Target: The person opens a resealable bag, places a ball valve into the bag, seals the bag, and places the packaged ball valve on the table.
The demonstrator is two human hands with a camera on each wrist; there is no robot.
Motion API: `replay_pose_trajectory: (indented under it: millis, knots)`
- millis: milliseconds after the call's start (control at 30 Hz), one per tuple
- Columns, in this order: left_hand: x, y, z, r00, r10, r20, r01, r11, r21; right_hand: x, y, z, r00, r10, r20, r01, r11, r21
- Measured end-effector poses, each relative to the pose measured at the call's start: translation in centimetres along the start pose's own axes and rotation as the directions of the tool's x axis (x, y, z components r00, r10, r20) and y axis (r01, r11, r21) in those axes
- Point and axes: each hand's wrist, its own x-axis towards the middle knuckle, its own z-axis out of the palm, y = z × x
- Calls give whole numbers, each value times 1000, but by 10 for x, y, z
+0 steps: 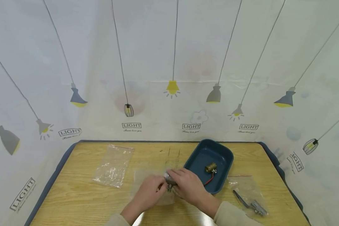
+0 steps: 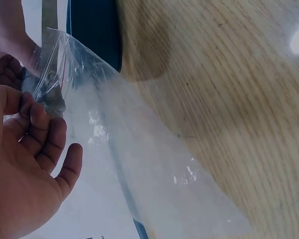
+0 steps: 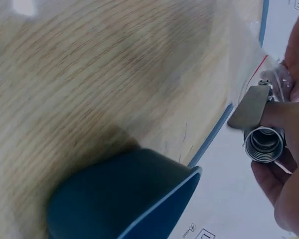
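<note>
My right hand (image 1: 191,187) grips a silver metal ball valve (image 3: 278,133) with a threaded open end and a flat metal lever (image 3: 250,107). Opposite it, my left hand (image 1: 149,192) pinches the mouth of a clear zip plastic bag (image 2: 144,154), its fingertips curled at the bag's edge. The bag hangs down from the fingers, and its mouth lies against the valve's stem end. Fingers hide part of the valve in the head view.
Right of the hands stands a dark blue tray (image 1: 191,157) holding a brass valve (image 1: 211,167) with a red handle (image 1: 209,180). Another clear bag (image 1: 244,183) at the right contains a grey valve (image 1: 258,207). A flat clear bag (image 1: 113,166) lies at the left on the wooden table (image 1: 73,191).
</note>
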Motion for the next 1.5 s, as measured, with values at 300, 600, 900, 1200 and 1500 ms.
replay_pose_trajectory:
  millis: [300,600,900,1200,1500]
  knots:
    - [-1,-3,3,997,-77,0,77,996,-35,0,-4,1,997,38,61,-42,997,65]
    - [0,-5,-1,991,-131,5,131,988,-77,-3,-5,6,989,-123,86,124,992,-9]
    - [0,-10,-4,998,-47,29,49,995,-91,0,-9,5,988,34,152,-71,968,241]
    - [-2,-8,-6,998,-16,61,23,992,-125,0,-9,8,992,15,125,-45,970,241]
    - [-2,-2,-9,995,-1,97,21,978,-208,1,-9,15,987,6,161,-51,960,277]
